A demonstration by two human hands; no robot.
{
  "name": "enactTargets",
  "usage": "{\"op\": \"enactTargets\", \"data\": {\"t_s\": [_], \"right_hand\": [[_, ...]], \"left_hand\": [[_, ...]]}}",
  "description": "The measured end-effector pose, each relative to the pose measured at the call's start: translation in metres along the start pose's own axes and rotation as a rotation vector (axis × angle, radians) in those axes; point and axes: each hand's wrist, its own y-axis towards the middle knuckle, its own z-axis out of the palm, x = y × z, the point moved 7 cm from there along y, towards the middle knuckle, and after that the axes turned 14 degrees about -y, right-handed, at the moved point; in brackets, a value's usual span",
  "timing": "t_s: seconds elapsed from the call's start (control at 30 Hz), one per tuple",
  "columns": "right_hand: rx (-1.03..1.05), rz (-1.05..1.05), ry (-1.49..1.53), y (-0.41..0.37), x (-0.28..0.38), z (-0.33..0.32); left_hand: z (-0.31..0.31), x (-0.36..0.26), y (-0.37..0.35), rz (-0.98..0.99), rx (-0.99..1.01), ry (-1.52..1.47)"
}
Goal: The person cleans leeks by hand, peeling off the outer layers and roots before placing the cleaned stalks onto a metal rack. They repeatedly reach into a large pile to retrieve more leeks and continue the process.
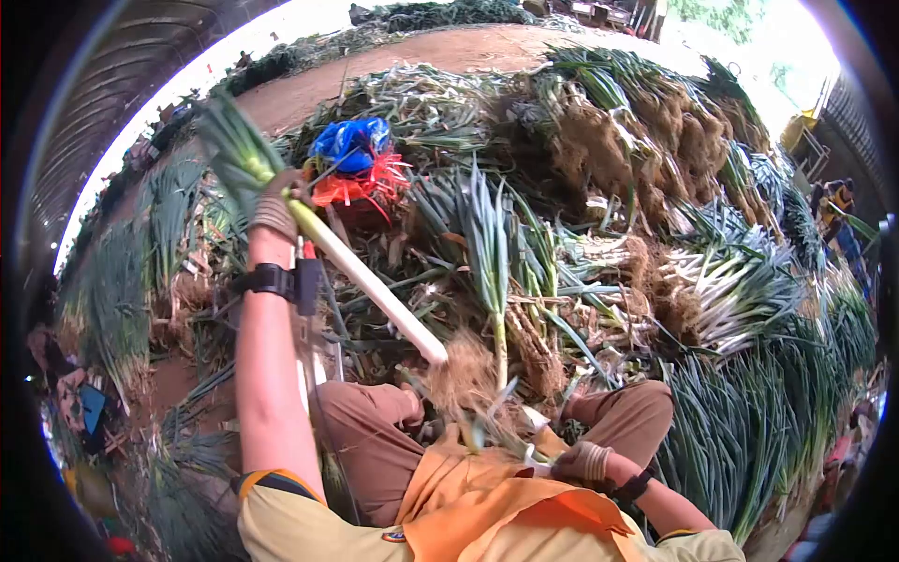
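Observation:
My left hand (277,208), in a worn glove, is raised out to the left and grips a long leek (361,273) near where its white stalk turns green. The leek slants down to the right and ends in a brown root tuft (465,372) above my lap. My right hand (582,462), also gloved, rests low on my orange apron (468,506) by my right knee, curled around a small tool that I cannot make out. A black band (272,281) sits on my left wrist.
Heaps of leeks with earthy roots (655,122) fill the ground ahead and to the right. A blue and red bag bundle (356,159) lies beyond my left hand. Trimmed leaves litter the floor. A person (836,201) stands far right.

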Motion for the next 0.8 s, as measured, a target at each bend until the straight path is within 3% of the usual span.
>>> {"op": "enactTargets", "data": {"t_s": [0.03, 0.1, 0.17, 0.2, 0.27, 0.3, 0.4, 0.5, 0.57, 0.63, 0.73, 0.8], "right_hand": [[0.002, 0.013, 0.013, -0.008, 0.0, -0.007], [-0.313, -0.124, -0.12, -0.027, 0.031, -0.076], [-0.648, 0.042, -0.206, -0.042, 0.066, -0.145], [-0.837, -0.244, 0.117, -0.04, 0.087, -0.171], [-0.9, -0.603, 0.705, -0.015, 0.106, -0.203], [-0.776, -0.666, 0.957, 0.009, 0.112, -0.206], [-0.287, -0.825, 1.185, 0.058, 0.151, -0.181], [-0.277, -0.544, 1.205, 0.061, 0.139, -0.13], [-0.335, -0.465, 1.001, 0.06, 0.111, -0.101], [-0.316, -0.405, 0.949, 0.04, 0.102, -0.085], [-0.347, -0.429, 0.617, 0.009, 0.107, -0.075], [-0.423, -0.511, 0.31, -0.03, 0.131, -0.088]], "left_hand": [[-0.014, -0.002, 0.01, -0.037, -0.051, -0.033], [-0.012, 0.0, 0.002, 0.068, -0.118, -0.055], [-0.019, 0.008, 0.006, 0.083, -0.094, -0.03], [-0.012, 0.013, -0.003, 0.089, -0.095, -0.03], [-0.007, 0.02, -0.016, 0.113, -0.174, -0.089], [-0.005, 0.024, -0.027, 0.146, -0.194, -0.091], [-0.03, 0.036, -0.048, 0.141, -0.19, -0.076], [-0.079, 0.055, -0.088, 0.169, -0.296, -0.015], [-0.129, 0.079, -0.112, 0.094, -0.418, -0.089], [-0.167, 0.101, -0.142, 0.186, -0.505, -0.085], [-0.216, 0.126, -0.164, 0.166, -0.598, -0.186], [-0.202, 0.13, -0.174, 0.083, -0.455, -0.166]]}}
